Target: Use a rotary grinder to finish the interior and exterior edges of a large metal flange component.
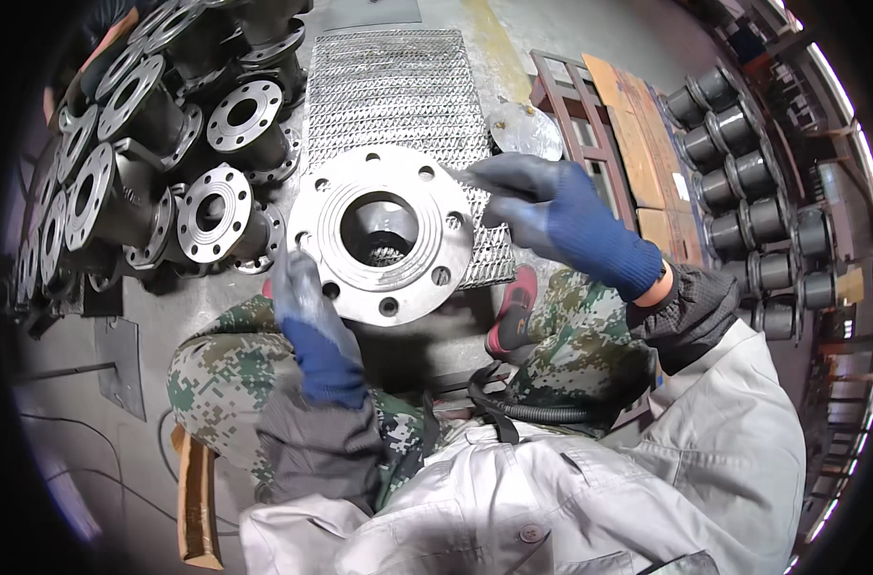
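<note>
A grey metal flanged pipe fitting [431,273] faces up in front of me, with bolt holes round its rim and a wide bore. Part of a metal mesh mat [388,91] shows through the bore. My left hand [314,321], in a blue knitted glove with a grey coating, grips the flange's lower left edge. My right hand [566,216], gloved alike, is by the upper right edge, fingers stretched out and thumb apart. It holds nothing; I cannot tell whether its fingertips touch the rim.
Several flanged fittings [216,213] are piled at the left, and more [733,177] stand in rows at the right. A round metal disc [525,132] lies beyond my right hand, beside a brown rack [575,120] and cardboard [628,125]. A cable [96,470] runs along the lower left floor.
</note>
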### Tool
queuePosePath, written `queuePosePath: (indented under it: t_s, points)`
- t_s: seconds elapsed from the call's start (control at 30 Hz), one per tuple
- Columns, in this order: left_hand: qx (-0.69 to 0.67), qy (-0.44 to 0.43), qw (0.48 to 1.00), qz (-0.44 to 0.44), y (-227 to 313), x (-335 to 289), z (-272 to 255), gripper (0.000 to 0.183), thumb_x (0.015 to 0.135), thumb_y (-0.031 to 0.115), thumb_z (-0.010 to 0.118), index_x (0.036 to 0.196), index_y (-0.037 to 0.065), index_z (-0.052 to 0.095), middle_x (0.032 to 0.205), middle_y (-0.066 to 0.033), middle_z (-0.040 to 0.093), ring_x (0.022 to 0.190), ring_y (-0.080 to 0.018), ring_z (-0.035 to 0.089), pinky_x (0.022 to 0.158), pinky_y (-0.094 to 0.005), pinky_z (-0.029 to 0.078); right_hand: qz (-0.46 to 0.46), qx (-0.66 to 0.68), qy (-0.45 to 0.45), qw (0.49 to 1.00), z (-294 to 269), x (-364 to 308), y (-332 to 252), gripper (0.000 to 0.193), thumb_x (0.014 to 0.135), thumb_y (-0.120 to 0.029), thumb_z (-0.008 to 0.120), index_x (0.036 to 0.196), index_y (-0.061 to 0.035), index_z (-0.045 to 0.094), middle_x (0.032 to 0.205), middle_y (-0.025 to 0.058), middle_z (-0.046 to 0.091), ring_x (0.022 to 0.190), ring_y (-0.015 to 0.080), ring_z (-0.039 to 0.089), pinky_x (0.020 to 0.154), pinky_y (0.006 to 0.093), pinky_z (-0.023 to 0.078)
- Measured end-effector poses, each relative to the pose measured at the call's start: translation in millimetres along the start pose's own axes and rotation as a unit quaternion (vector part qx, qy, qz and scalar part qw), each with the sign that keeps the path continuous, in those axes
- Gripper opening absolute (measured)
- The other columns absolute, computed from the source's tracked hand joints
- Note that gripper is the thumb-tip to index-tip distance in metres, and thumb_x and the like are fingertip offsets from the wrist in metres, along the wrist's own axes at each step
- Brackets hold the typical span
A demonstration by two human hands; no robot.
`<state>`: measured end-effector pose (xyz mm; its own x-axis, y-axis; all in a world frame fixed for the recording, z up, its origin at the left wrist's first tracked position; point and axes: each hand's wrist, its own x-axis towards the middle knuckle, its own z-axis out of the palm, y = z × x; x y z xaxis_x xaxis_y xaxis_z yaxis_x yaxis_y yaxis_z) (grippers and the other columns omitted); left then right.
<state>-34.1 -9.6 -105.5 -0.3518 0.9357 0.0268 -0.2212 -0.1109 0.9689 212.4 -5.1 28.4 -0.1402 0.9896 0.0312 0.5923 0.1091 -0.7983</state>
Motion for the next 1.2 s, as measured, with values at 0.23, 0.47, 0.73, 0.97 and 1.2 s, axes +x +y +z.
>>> queuePosePath:
  t_s: [0.23,0.47,0.73,0.97,1.2]
  points:
    - [-0.022,-0.080,0.963,-0.256,46.4,-89.2,3.5,0.059,0.093,0.043,0.066,0.131,0.003,0.046,0.098,-0.0094,0.062,0.071,-0.0153,0.065,0.053,-0.0266,0.053,0.169,0.217,0.054,0.960,9.4,-29.6,32.1,0.037,0.088,0.001,0.055,0.125,0.0006,0.061,0.107,0.0083,0.067,0.086,0.0086,0.066,0.065,0.0219,0.052]
    - [0.309,-0.241,0.896,0.207,96.1,-57.3,-12.5,0.044,0.093,0.022,0.064,0.123,-0.009,0.057,0.117,-0.0250,0.064,0.102,-0.0354,0.064,0.091,-0.0453,0.050,0.124,0.216,0.053,0.967,2.5,-44.8,41.2,0.041,0.094,-0.002,0.052,0.135,-0.0051,0.056,0.110,0.0073,0.069,0.091,0.0094,0.066,0.066,0.0208,0.052]
    - [0.177,-0.575,0.743,0.295,84.5,-69.1,35.3,0.060,0.078,0.036,0.072,0.123,-0.001,0.058,0.115,-0.0215,0.066,0.112,-0.0413,0.062,0.098,-0.0562,0.046,0.034,0.160,0.069,0.984,3.2,-61.4,42.3,0.049,0.085,0.013,0.051,0.131,-0.0036,0.061,0.101,0.0035,0.067,0.082,0.0067,0.060,0.069,0.0215,0.048]
    - [0.604,-0.423,0.603,0.305,65.8,-20.5,35.3,0.097,0.067,0.048,0.079,0.142,0.000,0.040,0.081,-0.0135,0.062,0.088,-0.0339,0.062,0.114,-0.0525,0.029,-0.095,-0.242,-0.027,0.965,-16.8,-63.3,7.7,0.055,0.078,0.004,0.064,0.131,-0.0126,0.062,0.086,0.0113,0.068,0.072,0.0225,0.066,0.067,0.0335,0.052]
    - [0.646,-0.367,0.652,0.151,70.1,-46.3,85.7,0.093,0.071,0.044,0.077,0.136,-0.010,0.037,0.082,-0.0179,0.065,0.088,-0.0315,0.066,0.117,-0.0481,0.025,-0.150,-0.407,-0.059,0.899,-15.2,-34.5,-12.9,0.049,0.071,-0.013,0.073,0.119,-0.0128,0.064,0.076,0.0076,0.061,0.069,0.0281,0.063,0.059,0.0404,0.049]
